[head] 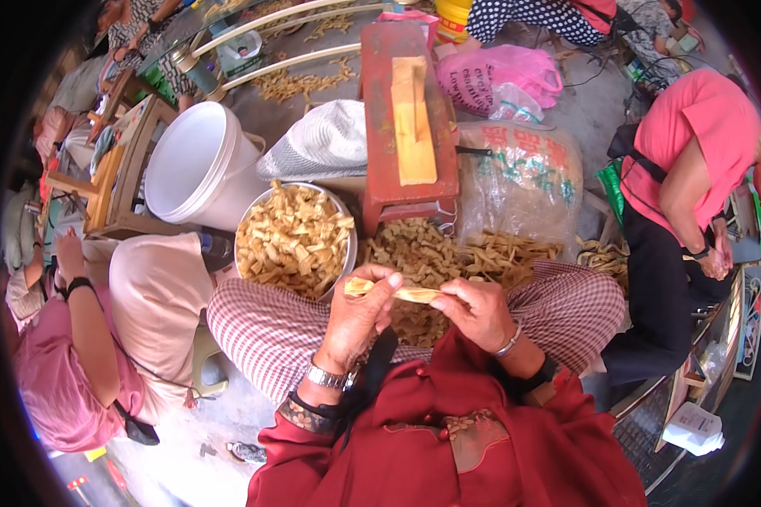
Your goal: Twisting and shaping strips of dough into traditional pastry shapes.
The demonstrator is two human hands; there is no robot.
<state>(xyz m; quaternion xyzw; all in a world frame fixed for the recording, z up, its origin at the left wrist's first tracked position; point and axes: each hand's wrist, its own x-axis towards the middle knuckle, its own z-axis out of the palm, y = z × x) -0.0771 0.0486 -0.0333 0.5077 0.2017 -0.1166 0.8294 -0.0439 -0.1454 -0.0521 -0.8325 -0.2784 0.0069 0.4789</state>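
A pale yellow strip of what looks like dried plant material (416, 295) stretches between my two hands above my lap. My left hand (361, 314) pinches its left end between thumb and fingers, and a folded end sticks out past the thumb. My right hand (481, 312) grips the other end. Just beyond my left hand stands a round metal basin (354, 244) heaped with short folded yellow pieces (295, 237). Loose brownish pieces (412, 250) lie below and beyond the strip, between my knees. Longer dried strips (513, 256) spill out at the right.
Ahead is a red wooden bench (378, 76) carrying a yellow wooden block tool (413, 127). A white bucket (187, 165) leans at the left; a clear plastic sack (523, 184) and a pink bag (501, 76) lie right of the bench. People sit close on both sides.
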